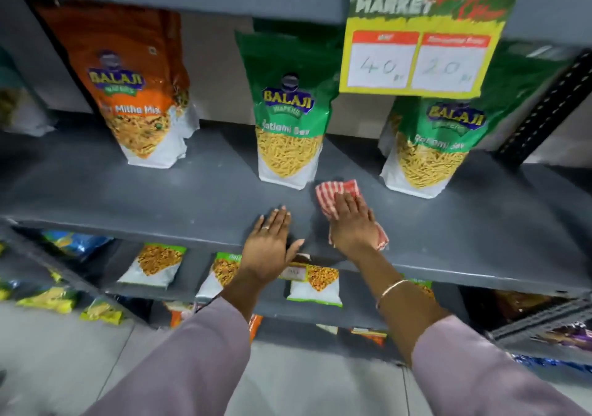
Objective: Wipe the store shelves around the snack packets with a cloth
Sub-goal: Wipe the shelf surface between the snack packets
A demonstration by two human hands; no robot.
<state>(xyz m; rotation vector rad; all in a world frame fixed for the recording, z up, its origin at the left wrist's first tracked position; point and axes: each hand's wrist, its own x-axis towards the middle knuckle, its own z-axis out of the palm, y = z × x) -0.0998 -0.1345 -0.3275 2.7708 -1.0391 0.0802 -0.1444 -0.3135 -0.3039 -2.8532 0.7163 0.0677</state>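
Observation:
A red-and-white striped cloth (330,191) lies on the grey shelf (160,201), between two green snack packets. My right hand (352,223) presses flat on the cloth with straight fingers. My left hand (269,242) rests flat on the shelf's front edge, just left of the cloth, holding nothing. An orange Balaji packet (134,85) stands at the left. A green Ratlami Sev packet (288,121) stands in the middle, right behind the cloth. A second green packet (429,146) stands at the right.
A yellow-and-green price sign (423,34) hangs from the shelf above, over the right packet. A black perforated upright (544,111) runs at the far right. Lower shelves hold several small snack packets (157,265). Pale floor lies below.

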